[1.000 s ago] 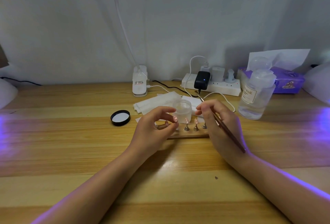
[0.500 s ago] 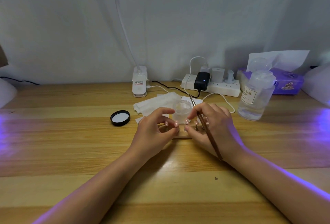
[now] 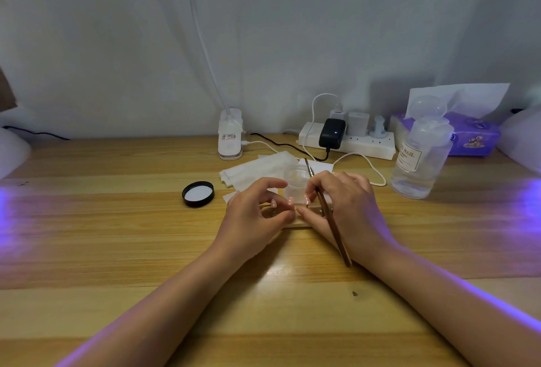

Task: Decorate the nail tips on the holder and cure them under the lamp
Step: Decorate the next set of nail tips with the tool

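A small wooden holder (image 3: 302, 221) lies at mid-table, mostly covered by both hands. Pale pink nail tips (image 3: 290, 200) stand on its pegs between the hands. My left hand (image 3: 251, 217) curls around the holder's left end, thumb against its front edge. My right hand (image 3: 349, 205) covers the right end and grips a brown-handled brush (image 3: 333, 229), whose fine tip points away over a small clear jar (image 3: 295, 180). Its index finger and thumb are at a nail tip (image 3: 306, 199).
A black jar lid (image 3: 198, 194) lies left of the hands, with white wipes (image 3: 254, 169) behind. Further back are a white clip lamp base (image 3: 230, 139), a power strip (image 3: 366, 145), a clear bottle (image 3: 421, 159) and a purple tissue box (image 3: 474, 135). Purple light glows at both table ends.
My right hand has moved left over the holder toward my left hand, and the brush has swung more upright. My left hand has stayed at the holder's left end.
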The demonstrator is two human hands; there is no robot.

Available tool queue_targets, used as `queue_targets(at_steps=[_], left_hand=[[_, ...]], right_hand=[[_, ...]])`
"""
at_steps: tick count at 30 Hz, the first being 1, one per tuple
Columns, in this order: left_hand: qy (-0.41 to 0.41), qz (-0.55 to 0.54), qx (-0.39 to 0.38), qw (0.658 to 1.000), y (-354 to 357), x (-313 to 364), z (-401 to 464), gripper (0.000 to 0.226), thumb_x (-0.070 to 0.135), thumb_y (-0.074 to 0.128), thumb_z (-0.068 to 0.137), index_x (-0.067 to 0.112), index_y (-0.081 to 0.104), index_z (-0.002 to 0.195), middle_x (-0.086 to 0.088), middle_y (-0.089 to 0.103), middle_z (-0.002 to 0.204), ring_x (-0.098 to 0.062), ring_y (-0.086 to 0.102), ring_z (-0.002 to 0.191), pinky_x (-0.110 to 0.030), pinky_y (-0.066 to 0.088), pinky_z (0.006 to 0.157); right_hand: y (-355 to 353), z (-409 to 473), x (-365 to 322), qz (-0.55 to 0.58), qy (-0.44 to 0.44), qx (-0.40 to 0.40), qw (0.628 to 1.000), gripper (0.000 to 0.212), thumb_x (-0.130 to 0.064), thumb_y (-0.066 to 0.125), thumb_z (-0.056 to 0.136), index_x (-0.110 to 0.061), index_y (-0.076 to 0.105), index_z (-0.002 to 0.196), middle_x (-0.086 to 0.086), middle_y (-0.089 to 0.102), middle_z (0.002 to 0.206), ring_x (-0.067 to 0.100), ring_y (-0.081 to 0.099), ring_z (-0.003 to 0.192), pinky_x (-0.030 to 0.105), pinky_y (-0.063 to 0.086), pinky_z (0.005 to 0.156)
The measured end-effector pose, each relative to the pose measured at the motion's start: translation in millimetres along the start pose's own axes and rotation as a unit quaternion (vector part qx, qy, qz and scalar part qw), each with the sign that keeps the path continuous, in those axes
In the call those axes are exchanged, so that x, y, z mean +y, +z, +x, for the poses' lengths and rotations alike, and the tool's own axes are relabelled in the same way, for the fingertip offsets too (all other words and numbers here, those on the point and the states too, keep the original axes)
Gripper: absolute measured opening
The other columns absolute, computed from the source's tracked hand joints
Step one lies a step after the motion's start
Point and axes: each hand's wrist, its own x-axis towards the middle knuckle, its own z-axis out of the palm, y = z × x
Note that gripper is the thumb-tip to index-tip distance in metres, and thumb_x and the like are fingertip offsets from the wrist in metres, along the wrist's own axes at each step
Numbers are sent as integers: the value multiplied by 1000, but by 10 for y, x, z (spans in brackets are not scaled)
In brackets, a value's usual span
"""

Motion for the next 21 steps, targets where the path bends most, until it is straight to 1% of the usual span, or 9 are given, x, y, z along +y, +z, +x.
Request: queue_targets(at_steps=[2,4,6,9,12,14,17,19,21], left_hand=[[0,-3,-1,1000,2,0,0,43,16,74,75,24,55,112,15,67,82,-1,59,95,-23,40,90],[3,-5,1,1000,6,0,-2,41,15,74,75,23,56,110,15,66,81,-1,60,93,-23,42,89],[6,-5,2,1000,6,-1,-3,39,14,74,75,25,56,107,15,66,81,1,60,92,-17,42,85],[7,-2,1,1000,5,-1,-6,37,13,74,75,26,56,104,16,65,80,2,59,91,-6,41,79],[18,3,8,1000,-2,23,-16,37,11,74,75,23,56,105,15,63,84,-3,60,92,-7,43,79],[32,-7,17,999,-12,51,-29,37,9,74,75,22,56,105,13,61,91,-7,59,96,-15,46,84],[70,10,32,997,-22,112,-56,32,19,73,76,26,57,103,8,61,102,-13,55,104,-44,41,95],[104,31,37,993,-22,143,-70,26,28,65,75,25,62,101,7,62,102,-11,54,104,-50,35,96],[119,44,35,991,-16,161,-86,25,30,61,76,24,67,100,9,61,101,-6,52,102,-53,28,99]], right_hand=[[-3,-3,7,2,-4,1,1000,30,-19,82,65,-16,58,83,-7,60,69,14,59,71,30,31,83],[-3,-12,9,1,-14,7,1000,29,-15,82,65,-15,59,83,-7,59,70,14,59,71,26,31,85],[2,-17,5,-2,-32,11,999,28,-12,81,65,-13,60,83,-4,60,70,16,60,70,24,28,85],[10,-23,8,-7,-57,25,998,24,-9,80,66,-10,61,82,0,61,70,18,60,68,26,29,86],[13,-28,11,14,-70,54,996,13,-16,71,74,-11,61,82,-1,61,71,15,58,70,26,30,86],[5,-36,7,35,-70,68,995,14,-25,60,78,-12,61,82,-2,60,72,11,53,72,23,31,82],[-12,-47,-2,88,-66,86,990,16,-26,59,79,-11,59,84,-3,60,74,7,49,72,22,36,74],[-17,-56,-8,130,-57,86,986,15,-27,59,80,-15,55,89,-9,59,77,5,51,74,24,40,73],[-17,-65,-6,164,-50,76,982,17,-29,59,81,-22,49,93,-12,58,81,5,55,75,30,45,74]])
